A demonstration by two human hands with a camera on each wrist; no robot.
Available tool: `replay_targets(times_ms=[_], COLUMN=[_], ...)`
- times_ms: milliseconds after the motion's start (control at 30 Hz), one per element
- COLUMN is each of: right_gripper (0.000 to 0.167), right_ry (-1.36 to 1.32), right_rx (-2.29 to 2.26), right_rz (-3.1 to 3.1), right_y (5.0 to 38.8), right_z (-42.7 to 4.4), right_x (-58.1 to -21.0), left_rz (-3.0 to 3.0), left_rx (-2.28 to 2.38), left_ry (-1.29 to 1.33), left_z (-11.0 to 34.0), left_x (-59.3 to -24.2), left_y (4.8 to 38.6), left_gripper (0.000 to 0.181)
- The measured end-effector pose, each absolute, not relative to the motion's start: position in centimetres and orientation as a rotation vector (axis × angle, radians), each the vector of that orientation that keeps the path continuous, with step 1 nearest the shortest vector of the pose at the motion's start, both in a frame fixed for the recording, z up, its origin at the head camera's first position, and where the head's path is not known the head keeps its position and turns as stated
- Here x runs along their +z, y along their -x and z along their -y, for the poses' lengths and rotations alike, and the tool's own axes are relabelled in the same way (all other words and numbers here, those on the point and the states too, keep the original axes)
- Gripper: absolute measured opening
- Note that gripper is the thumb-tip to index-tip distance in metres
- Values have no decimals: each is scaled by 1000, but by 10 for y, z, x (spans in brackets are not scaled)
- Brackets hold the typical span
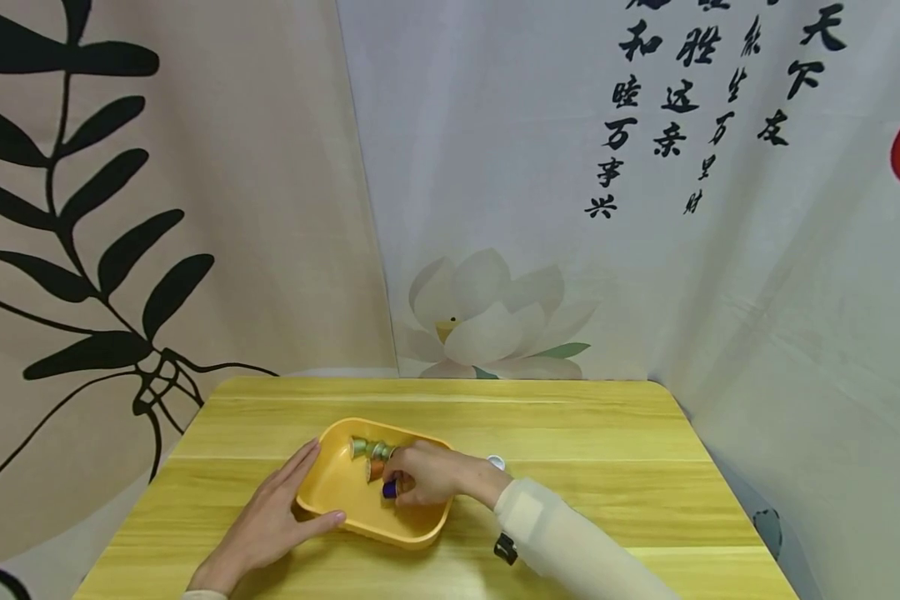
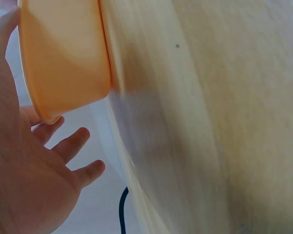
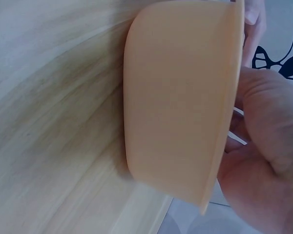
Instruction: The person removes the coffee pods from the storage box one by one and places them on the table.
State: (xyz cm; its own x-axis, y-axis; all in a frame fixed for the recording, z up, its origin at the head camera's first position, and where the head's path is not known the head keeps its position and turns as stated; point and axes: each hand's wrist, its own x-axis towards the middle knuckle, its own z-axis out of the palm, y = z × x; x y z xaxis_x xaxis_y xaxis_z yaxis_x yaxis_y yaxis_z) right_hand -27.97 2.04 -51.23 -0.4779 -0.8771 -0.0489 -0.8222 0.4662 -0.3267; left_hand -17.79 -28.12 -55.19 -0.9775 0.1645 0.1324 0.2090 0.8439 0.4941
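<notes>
A yellow plastic tray (image 1: 356, 500) with raised walls stands on the wooden table. My left hand (image 1: 273, 508) steadies its left end, fingers spread along the outside and thumb at the near rim. In the left wrist view, the outer fingers of that hand (image 2: 44, 161) are apart from the wall. My right hand (image 1: 427, 473) reaches down inside the tray and pinches a small dark blue cylinder (image 1: 389, 490). Left of these fingers lie small green flared pieces (image 1: 367, 448) and an orange-brown piece (image 1: 375, 471). The right wrist view hides the right fingertips behind the tray wall.
A small white round thing (image 1: 497, 461) sits on the table (image 1: 607, 467) just behind the right wrist, partly covered by it. Printed curtains (image 1: 495, 167) hang behind the far table edge. A black cable (image 2: 122, 209) runs below the table's left side.
</notes>
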Motion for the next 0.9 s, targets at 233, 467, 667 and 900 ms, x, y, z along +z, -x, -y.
replay_targets(times_ms=[233,467,667,900], right_gripper=[28,29,31,33], right_ry=[1488,1477,1443,1389], right_rx=[-487,-592,-668,-771], right_rz=[-2482,-2473,-2460,-2451], right_y=[281,282,281,279], right_z=[-28,-38,-47,-58], right_x=[-511,-508,-506,-503], left_rz=[2940,2941,2935,2933], left_rx=[-804,-799,-789,-791], left_ry=[292,285,290,293], left_z=[281,281,281,281], left_x=[-552,-552,-552,-552], left_y=[178,178,179,179], left_gripper=[118,119,120,119])
